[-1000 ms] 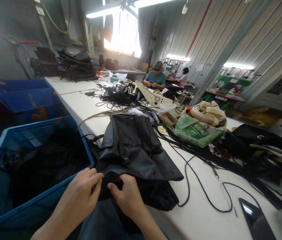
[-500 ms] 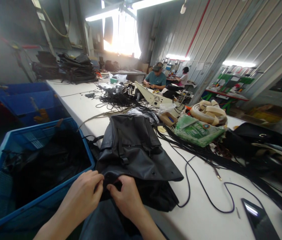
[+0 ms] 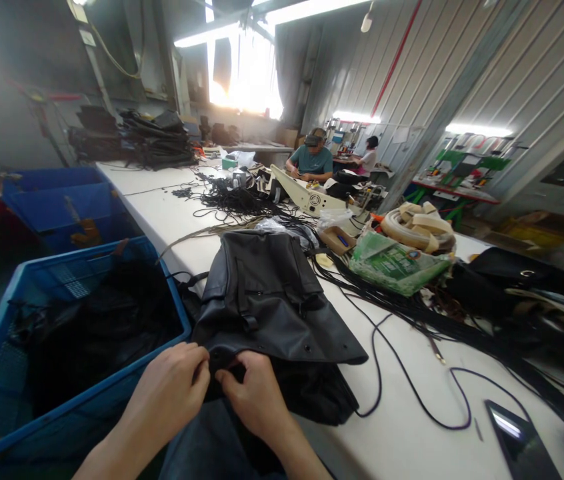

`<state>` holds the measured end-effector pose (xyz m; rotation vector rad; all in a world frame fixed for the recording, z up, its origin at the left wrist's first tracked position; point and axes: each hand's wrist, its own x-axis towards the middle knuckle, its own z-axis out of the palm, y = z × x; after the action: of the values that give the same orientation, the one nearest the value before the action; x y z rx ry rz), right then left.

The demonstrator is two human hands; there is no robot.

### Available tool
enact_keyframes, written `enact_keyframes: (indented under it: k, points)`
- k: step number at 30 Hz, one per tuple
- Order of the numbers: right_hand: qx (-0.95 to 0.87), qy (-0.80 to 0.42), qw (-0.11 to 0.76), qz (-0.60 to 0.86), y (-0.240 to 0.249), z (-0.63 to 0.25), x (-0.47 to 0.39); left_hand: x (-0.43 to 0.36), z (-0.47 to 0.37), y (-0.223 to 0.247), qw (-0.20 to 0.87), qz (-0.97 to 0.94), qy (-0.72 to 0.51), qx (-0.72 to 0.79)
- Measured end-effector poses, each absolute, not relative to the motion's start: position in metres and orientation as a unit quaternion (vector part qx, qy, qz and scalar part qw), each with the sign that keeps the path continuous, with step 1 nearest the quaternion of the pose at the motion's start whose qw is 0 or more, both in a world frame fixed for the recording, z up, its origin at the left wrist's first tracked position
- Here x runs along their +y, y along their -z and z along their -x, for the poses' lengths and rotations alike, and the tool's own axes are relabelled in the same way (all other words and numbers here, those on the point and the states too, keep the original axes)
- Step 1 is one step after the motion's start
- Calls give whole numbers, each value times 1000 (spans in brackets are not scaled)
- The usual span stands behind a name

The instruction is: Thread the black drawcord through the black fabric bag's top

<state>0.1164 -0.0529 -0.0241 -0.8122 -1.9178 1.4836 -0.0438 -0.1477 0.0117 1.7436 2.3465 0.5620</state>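
A smooth, softly glossy leather-like finish is seen on the black bag (image 3: 267, 287); hard plastic on the blue crate (image 3: 97, 390); ribbed metal on the wall (image 3: 442, 60).

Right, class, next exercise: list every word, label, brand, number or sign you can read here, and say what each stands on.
No text can be read with certainty.
Green plastic packet: pale print, too blurred to read.
White sheet on the far wall: too small to tell whether it bears writing.
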Motion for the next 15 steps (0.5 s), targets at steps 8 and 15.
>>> enact_keyframes:
  k: [8,15]
  points:
    - [-716,-561,292,296,20,-117,-55,-145,45,-26,98,-550,-133,818]
    - [-717,-554,285,313,20,-117,-55,-142,44,-28,107,-543,-107,826]
